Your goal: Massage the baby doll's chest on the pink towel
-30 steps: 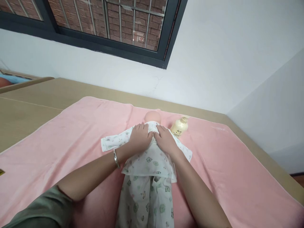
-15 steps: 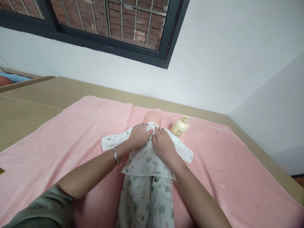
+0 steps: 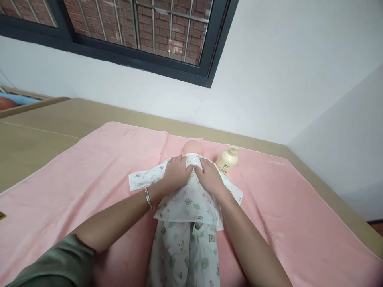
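Both hands (image 3: 193, 175) flat on doll's shirt (image 3: 188, 201)

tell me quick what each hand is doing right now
Left hand: open, flat on the doll's printed shirt.
Right hand: open, flat on the same shirt.

Doll (image 3: 193, 148): smooth plastic-looking head, faint sheen. Doll's shirt (image 3: 191, 201) and trousers (image 3: 185, 255): thin, matt printed cloth, lightly creased. Blanket (image 3: 89, 167): pink, soft, fleecy cloth, matt. Bottle (image 3: 226, 160): glossy cream plastic with pump top. Bangle (image 3: 147, 198): polished metal. Surface (image 3: 32, 139): matt, smooth wood-look board. Window frame (image 3: 215, 44): dark, smooth, satin finish. Wall (image 3: 284, 79): matt white paint.
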The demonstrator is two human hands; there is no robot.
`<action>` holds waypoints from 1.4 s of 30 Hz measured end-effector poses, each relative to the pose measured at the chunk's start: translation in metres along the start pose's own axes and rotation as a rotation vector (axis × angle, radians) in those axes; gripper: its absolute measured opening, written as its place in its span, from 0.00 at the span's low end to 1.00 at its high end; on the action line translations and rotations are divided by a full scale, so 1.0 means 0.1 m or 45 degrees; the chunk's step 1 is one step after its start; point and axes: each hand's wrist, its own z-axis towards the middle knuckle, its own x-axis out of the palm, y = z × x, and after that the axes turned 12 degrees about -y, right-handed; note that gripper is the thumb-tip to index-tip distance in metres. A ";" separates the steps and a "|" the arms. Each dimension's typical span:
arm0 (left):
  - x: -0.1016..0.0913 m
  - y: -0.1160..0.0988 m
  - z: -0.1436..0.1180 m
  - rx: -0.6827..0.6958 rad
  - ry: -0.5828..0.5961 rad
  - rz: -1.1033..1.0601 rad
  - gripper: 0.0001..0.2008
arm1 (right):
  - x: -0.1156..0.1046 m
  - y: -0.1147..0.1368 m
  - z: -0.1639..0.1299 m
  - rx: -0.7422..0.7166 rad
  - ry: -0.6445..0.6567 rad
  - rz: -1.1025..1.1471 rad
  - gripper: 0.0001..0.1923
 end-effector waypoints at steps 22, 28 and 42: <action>-0.01 0.05 0.03 0.042 0.104 0.061 0.19 | -0.11 0.17 -0.09 -0.138 0.124 -0.053 0.25; -0.07 -0.17 -0.23 0.184 -0.058 0.142 0.24 | -0.11 -0.11 0.08 0.044 0.075 0.086 0.23; -0.04 -0.07 -0.08 0.070 -0.006 0.098 0.19 | 0.00 0.04 -0.03 -0.019 0.090 0.042 0.29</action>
